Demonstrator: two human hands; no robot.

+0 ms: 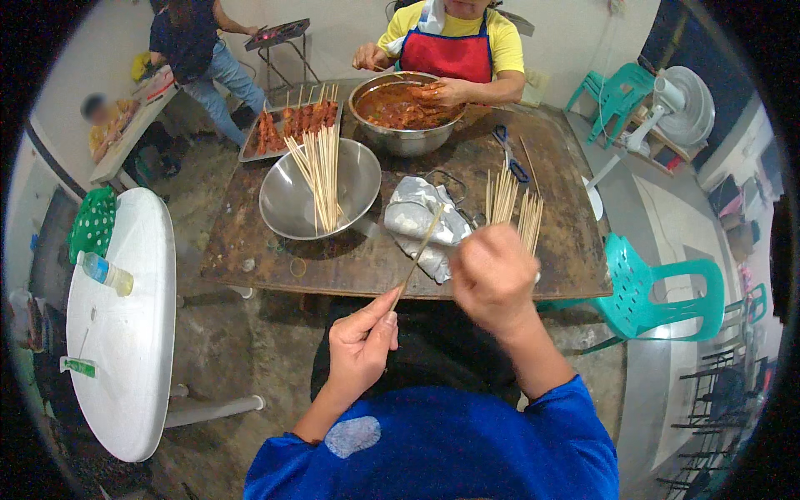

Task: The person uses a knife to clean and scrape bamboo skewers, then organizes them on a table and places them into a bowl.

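In my left hand (362, 350) a thin bamboo skewer (420, 256) is pinched between thumb and fingers, slanting up and to the right. My right hand (494, 278) is curled and blurred by motion, just right of the skewer; whether it grips anything is hidden. Behind the skewer lies a grey and white camouflage-patterned cloth item (412, 206) on the wooden table (250, 250). Loose bamboo skewers (502, 197) lie beyond my right hand, beside a second bunch (530, 219). A steel bowl (281, 200) to the left holds a large bundle of skewers (325, 178).
Across the table a person in a red apron (445, 56) has one hand in a steel basin (406, 142) of red-sauced meat. Meat skewers (312, 119) fill a tray (265, 155). Scissors (509, 153) lie right. A green chair (631, 287) and white table (125, 350) flank me.
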